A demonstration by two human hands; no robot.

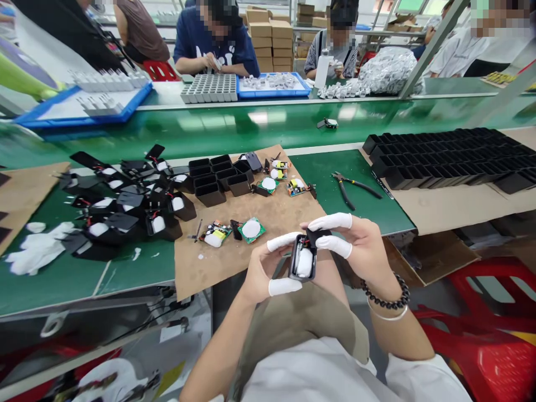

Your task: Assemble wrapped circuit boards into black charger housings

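Where the counter [312, 164] stops: left hand [259, 268] and right hand [368, 245] meet just off its near edge, above the lap [293, 321]; a cardboard sheet [288, 215] runs out to that edge.
Green strip: spreads around the pliers [362, 186], leaving room between the cardboard sheet and the rows of black boxes [444, 159] at right.
Held case [303, 271]: black, open, a white piece inside, red wire near its upper end; black lid [320, 239] swung aside there.
Grip: left hand grasps the case between thumb and finger; right hand pinches the lid.
Counted: one held case; one pair of pliers; two green boards with white discs [252, 228]; jumbled cases [125, 206] at left, too tangled to number.
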